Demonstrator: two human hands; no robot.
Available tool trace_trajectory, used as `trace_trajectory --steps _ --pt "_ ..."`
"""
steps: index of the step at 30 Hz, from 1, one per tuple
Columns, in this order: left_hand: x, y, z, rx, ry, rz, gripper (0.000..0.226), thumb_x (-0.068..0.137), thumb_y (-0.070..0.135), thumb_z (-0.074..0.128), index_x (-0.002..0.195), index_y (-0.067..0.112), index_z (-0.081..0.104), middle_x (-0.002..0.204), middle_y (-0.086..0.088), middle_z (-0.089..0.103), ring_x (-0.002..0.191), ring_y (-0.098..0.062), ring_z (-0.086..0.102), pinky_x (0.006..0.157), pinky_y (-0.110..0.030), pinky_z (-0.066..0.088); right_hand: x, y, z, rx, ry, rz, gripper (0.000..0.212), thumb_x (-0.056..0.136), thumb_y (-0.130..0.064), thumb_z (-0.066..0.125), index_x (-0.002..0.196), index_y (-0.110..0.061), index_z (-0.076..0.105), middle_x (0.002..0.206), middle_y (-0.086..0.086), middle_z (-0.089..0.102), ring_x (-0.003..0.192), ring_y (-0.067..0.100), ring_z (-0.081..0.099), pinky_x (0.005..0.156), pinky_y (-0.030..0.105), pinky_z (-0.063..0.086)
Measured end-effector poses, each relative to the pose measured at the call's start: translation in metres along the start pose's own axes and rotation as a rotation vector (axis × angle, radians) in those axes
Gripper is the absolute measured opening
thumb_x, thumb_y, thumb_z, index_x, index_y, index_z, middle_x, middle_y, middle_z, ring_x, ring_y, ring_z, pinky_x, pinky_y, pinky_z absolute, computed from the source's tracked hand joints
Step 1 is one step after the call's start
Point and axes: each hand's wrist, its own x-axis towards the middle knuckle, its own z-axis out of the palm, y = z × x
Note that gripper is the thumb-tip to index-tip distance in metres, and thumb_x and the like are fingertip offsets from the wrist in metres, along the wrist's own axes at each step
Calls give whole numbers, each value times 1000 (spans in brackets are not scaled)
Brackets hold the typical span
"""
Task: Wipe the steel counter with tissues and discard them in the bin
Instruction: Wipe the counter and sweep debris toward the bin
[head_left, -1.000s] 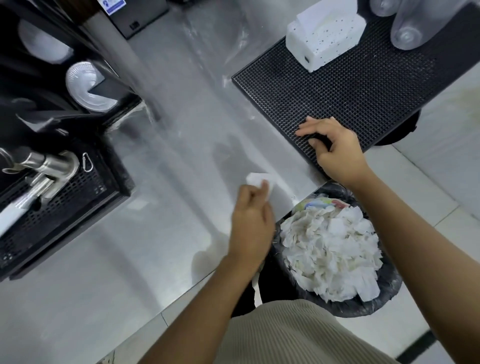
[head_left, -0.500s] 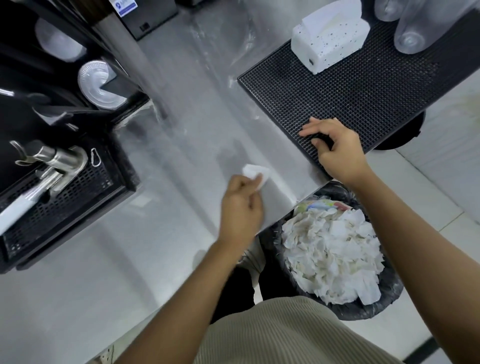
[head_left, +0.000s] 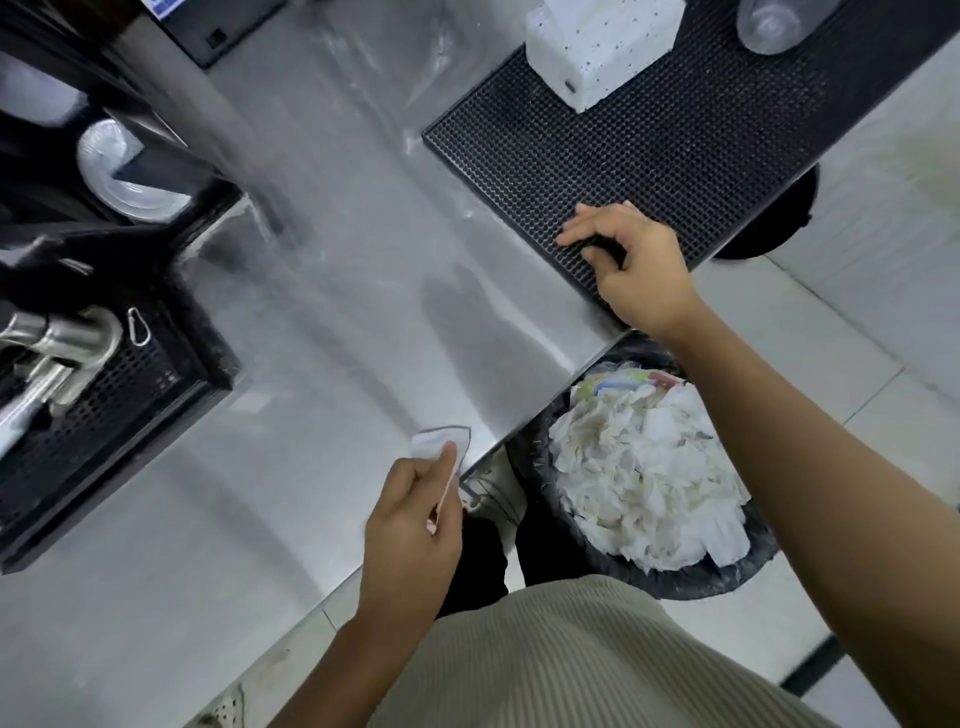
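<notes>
The steel bench (head_left: 322, 322) fills most of the view, its near edge running diagonally past both hands. A black ribbed mat (head_left: 649, 145) lies on its far right part, and a white tissue box (head_left: 597, 47) stands on the mat, well beyond the right hand. A clear cup (head_left: 769, 26) sits on the mat to the right of the box. On the bench's far left, well away from the left hand, a black perforated tray (head_left: 104, 405) carries a steel tap (head_left: 57, 348).

The bin (head_left: 571, 540), lined in black and heaped with used white tissues (head_left: 649, 467), stands on the floor below the bench edge, between the two forearms and just right of the left hand.

The right hand (head_left: 634, 270) rests on the near corner of the mat, its grip loosely curled, fingertips touching the ribbing and holding nothing.

The left hand (head_left: 415, 525) is at the bench's near edge, its grip pinching a crumpled white tissue (head_left: 434, 444) between thumb and fingers. The tissue juts out beyond the fingertips over the bench edge, close to the bin's rim; whether it touches the steel cannot be told.
</notes>
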Motion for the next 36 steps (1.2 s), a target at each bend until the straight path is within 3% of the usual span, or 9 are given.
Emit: trace_trajectory --steps 8,12,14,17,20,23,28,33,36 --pt "32 41 39 -108 -82 41 39 90 5 61 128 13 60 88 4 54 74 -4 53 71 -14 46 1 0 2 6 5 23 34 87 12 52 104 -10 71 114 -1 65 128 13 51 121 44 17" --pt "61 64 64 -130 -148 130 38 87 5 61 125 7 61 92 0 54 75 -3 51 75 -13 44 1 -1 0 -1 6 24 33 86 12 53 103 -10 71 111 -3 65 127 10 51 121 45 19" --pt "73 73 68 -221 -188 90 35 87 5 63 121 7 64 87 2 55 67 0 50 71 -9 41 0 0 -1 9 19 13 32 86 12 53 102 -9 71 108 -8 62 124 7 51 118 47 25" --pt "84 71 57 -303 -39 36 30 85 1 65 114 8 67 84 4 56 65 0 51 68 -13 46 0 2 0 33 37 -2 32 85 12 53 101 -8 71 107 -8 62 122 6 52 114 50 32" --pt "81 52 47 -192 98 57 31 84 -3 62 113 7 68 86 -3 56 71 -1 52 71 -8 42 0 3 1 30 38 -3 32 85 12 53 101 -9 71 107 -6 62 122 8 52 114 50 31" --pt "76 51 59 -125 -21 121 34 85 -1 59 118 5 66 90 -5 55 77 -9 53 78 -13 44 0 2 1 20 44 -5 32 85 12 53 101 -8 71 107 -6 63 122 8 53 115 50 30" --pt "88 75 73 -242 -265 208 29 86 0 62 115 5 68 83 -1 56 67 1 49 68 -5 36 0 2 1 9 47 -15 31 85 12 53 101 -7 72 107 -4 63 121 9 54 114 51 31" --pt "93 60 61 -177 -26 115 30 87 -1 58 115 6 68 86 -5 55 72 -4 51 71 -9 39 0 2 1 26 55 -2 32 85 12 53 100 -8 72 108 -2 65 122 13 55 115 51 30" --pt "84 64 67 -142 -215 213 33 87 -1 58 119 6 66 86 -4 52 71 -5 47 73 -5 36 0 2 1 26 57 -2 31 85 11 53 100 -8 72 108 -1 66 122 13 55 115 50 30"
